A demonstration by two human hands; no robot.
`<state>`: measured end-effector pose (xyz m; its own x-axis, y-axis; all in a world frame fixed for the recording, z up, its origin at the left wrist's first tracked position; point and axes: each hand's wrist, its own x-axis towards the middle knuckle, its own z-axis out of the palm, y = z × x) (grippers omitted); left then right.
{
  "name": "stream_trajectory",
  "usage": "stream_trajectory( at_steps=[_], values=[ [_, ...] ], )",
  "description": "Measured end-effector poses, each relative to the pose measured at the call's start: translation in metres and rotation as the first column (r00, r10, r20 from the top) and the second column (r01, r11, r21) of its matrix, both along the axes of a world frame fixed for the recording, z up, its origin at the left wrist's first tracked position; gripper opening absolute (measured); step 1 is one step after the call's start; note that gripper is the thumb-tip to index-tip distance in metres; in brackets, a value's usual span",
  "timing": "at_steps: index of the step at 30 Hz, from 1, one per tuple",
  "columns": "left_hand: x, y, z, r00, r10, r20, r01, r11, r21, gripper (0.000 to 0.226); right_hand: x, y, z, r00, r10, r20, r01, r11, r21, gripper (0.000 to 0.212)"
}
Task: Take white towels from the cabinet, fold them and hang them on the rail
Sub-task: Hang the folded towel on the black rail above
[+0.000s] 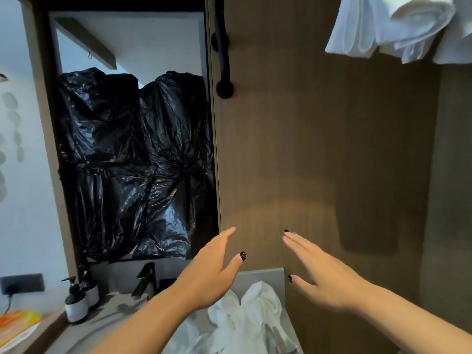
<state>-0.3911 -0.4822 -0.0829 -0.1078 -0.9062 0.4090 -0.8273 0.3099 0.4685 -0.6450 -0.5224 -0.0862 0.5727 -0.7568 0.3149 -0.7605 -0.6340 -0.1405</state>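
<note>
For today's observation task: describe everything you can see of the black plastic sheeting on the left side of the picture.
The black plastic sheeting looks like thin, glossy bin-bag film, heavily crinkled and catching highlights. It hangs upright inside a wood-edged frame, covering all but the top strip, in what appear to be several pieces bunched where they meet. Its lower edge ends just above the black tap. Neither hand touches it.

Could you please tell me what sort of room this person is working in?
Most likely a bathroom, perhaps a hotel's: a black faucet and pump bottles stand on the vanity counter, and white towels hang above a wood-panelled wall.
</note>
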Motion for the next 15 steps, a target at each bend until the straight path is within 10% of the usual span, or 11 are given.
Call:
stream_trajectory(
  at_steps=[15],
  values=[
    [0.018, -0.107, -0.128, 0.975, 0.128, -0.181, -0.072, 0.955, 0.287, 0.062, 0.023, -0.130, -0.128, 0.987, -0.005, 0.158, -0.055, 0.927, 0.372, 0.073]
  ],
)
